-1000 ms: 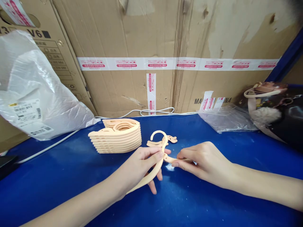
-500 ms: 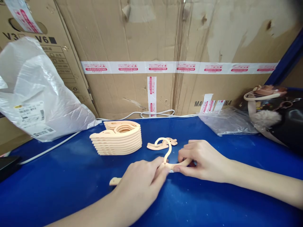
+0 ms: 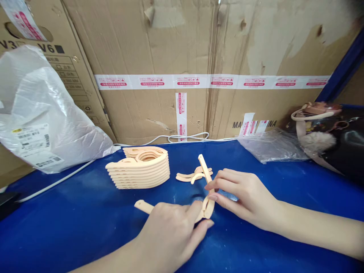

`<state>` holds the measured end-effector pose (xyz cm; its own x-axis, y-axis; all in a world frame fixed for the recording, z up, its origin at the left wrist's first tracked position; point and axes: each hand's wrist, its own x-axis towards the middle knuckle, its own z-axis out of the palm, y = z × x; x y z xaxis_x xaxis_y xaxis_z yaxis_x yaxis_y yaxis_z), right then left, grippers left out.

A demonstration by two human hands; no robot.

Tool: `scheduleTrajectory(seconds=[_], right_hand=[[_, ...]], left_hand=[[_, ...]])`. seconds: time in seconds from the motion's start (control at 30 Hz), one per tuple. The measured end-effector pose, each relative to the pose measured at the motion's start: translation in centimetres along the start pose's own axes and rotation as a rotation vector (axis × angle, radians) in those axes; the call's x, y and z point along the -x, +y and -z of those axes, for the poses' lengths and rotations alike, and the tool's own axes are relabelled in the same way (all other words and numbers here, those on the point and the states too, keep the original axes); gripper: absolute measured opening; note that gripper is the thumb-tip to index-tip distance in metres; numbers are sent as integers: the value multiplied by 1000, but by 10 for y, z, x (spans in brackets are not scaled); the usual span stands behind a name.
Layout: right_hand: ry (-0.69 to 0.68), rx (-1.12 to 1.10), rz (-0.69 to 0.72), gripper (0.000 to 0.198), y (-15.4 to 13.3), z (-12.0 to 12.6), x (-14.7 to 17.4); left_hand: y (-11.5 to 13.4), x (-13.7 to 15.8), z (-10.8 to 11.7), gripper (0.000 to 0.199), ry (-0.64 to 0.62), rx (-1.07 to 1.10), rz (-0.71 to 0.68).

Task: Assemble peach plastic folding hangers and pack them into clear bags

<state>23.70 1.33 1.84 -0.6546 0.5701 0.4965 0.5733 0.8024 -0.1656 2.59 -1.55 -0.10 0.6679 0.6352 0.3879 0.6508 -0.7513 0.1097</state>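
gripping 1 hanger (image 3: 209, 207) with 2 hands (image 3: 176, 227), near 1 hanger stack (image 3: 140, 175)

Got a hanger (image 3: 209, 206) up front over the table (image 3: 71, 223), held between the left hand (image 3: 170, 231) and the right hand (image 3: 246, 195). See a stack (image 3: 139, 177) behind the left hand, plus a loose piece (image 3: 184, 179) right of that, behind the hanger. Spot a parcel (image 3: 59, 125) far left, a handbag (image 3: 347, 140) far right with plastic (image 3: 269, 146) just left of it, and a cord (image 3: 223, 139) along the back, before a carton (image 3: 142, 45).
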Motion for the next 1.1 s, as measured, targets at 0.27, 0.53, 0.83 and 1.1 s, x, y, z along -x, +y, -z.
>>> scheduleTrajectory(seconds=[0.27, 0.53, 0.83, 1.1], right_hand=[[-127, -13, -266, 12, 23, 11, -10], [-242, 363, -305, 8, 59, 19, -14], [-520, 64, -64, 12, 41, 52, -16], [-594, -51, 19, 11, 18, 45, -10]], left_hand=[[0, -6, -3, 20, 79, -102, -226], [-13, -10, -6, 59, -87, -6, 142], [-6, -8, -5, 30, 62, -300, 59], [-12, -10, -3, 36, 171, -492, -128]])
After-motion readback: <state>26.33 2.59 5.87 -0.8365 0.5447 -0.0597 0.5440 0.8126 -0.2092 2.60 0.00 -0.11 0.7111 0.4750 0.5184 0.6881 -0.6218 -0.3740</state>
